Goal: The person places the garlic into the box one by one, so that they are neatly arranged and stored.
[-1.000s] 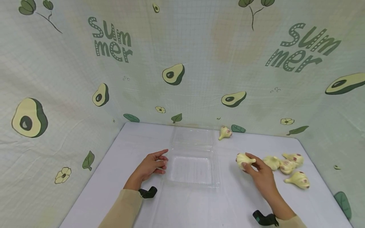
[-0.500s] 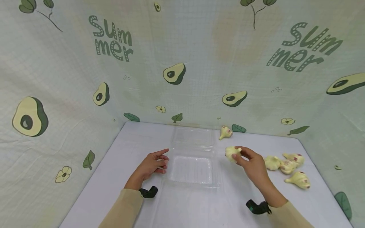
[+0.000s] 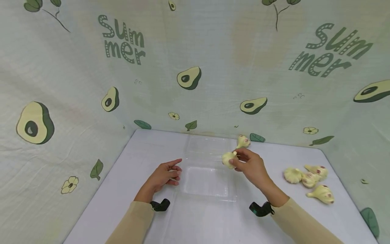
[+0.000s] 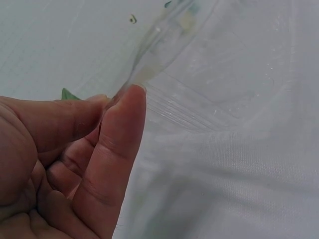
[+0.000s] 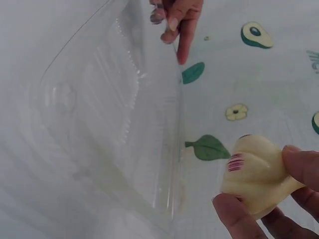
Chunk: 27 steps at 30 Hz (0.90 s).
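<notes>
One garlic bulb [image 3: 229, 160] pinched in right hand [image 3: 252, 167], right of frame centre. Left hand [image 3: 165, 176], centre-left, pinches edge of clear box [image 3: 205, 183].

Pale avocado-printed cloth [image 3: 213, 44] hangs around a white table [image 3: 128, 162].
</notes>
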### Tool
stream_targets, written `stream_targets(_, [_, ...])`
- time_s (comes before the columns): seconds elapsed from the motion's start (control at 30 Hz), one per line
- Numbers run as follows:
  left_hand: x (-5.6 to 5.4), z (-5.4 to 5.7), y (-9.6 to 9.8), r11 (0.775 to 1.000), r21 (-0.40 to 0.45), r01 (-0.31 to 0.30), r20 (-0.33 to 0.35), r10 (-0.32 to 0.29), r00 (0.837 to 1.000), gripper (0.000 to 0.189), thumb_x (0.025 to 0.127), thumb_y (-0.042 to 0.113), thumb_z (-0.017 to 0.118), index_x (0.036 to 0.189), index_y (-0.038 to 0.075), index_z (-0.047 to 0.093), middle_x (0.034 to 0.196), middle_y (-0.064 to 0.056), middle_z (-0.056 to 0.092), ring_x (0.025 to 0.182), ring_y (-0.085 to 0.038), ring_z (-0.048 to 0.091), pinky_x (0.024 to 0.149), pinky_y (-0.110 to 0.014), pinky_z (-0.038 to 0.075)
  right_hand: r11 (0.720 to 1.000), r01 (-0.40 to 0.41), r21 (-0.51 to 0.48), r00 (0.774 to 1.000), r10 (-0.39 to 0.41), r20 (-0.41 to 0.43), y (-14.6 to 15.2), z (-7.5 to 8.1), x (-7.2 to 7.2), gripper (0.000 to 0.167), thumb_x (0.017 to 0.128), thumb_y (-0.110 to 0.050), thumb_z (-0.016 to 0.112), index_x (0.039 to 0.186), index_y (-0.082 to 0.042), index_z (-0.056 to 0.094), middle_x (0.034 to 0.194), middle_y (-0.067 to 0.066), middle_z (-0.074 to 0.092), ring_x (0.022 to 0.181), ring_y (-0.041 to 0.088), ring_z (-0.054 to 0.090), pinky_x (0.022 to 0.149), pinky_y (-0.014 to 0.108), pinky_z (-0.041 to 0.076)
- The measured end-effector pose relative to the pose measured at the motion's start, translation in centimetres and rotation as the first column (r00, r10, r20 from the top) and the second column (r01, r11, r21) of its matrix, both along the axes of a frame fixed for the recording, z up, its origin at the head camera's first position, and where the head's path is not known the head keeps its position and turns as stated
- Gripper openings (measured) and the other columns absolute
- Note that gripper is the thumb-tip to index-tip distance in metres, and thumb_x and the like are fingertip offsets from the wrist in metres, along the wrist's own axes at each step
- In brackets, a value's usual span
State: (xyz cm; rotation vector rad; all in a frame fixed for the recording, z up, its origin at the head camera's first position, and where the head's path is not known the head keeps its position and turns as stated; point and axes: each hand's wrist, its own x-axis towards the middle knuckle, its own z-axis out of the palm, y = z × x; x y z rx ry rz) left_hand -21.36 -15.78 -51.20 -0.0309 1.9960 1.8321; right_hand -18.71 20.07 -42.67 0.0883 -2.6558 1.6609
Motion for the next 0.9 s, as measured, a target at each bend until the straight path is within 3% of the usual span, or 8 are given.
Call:
stream_targets(0.2, [-0.1, 0.1, 0.1, 1.0, -0.006, 0.0, -0.002, 0.0, 1.0, 0.066, 0.1, -0.003, 0.068, 0.16, 0.016, 0.049, 0.121, -0.013, 0.062, 0.08, -0.018, 0.067, 0.069, -0.031, 0.065, 0.999, -0.037, -0.011, 0.999, 0.037, 0.01, -2.5, -0.2, -1.0, 0.034, 0.097, -0.017, 0.077, 0.127, -0.002, 0.071, 0.125, 0.021, 0.073, 0.109, 0.03, 0.075, 0.075, 0.034, 0.067])
stream_targets(0.57, [0.1, 0.5, 0.2, 1.0, -0.012, -0.009, -0.008, 0.009, 1.0, 0.064, 0.1, -0.003, 0.067, 0.159, 0.014, 0.049, 0.12, -0.016, 0.063, 0.079, -0.017, 0.066, 0.069, -0.033, 0.066, 0.988, -0.156, 0.013, 0.988, 0.156, 0.021, -8.0, -0.9, -2.6, 0.026, 0.094, -0.014, 0.079, 0.119, -0.006, 0.074, 0.117, 0.013, 0.077, 0.098, 0.021, 0.075, 0.072, 0.033, 0.066])
stream_targets(0.9, [0.1, 0.4, 0.2, 1.0, -0.017, -0.021, 0.002, 0.021, 1.0, 0.065, 0.099, -0.004, 0.067, 0.159, 0.014, 0.05, 0.118, -0.013, 0.063, 0.078, -0.016, 0.066, 0.068, -0.033, 0.066, 0.973, -0.223, 0.056, 0.975, 0.222, 0.017, -11.2, -3.4, -3.5, 0.023, 0.091, -0.014, 0.082, 0.113, -0.007, 0.076, 0.106, 0.007, 0.078, 0.085, 0.014, 0.07, 0.064, 0.029, 0.062])
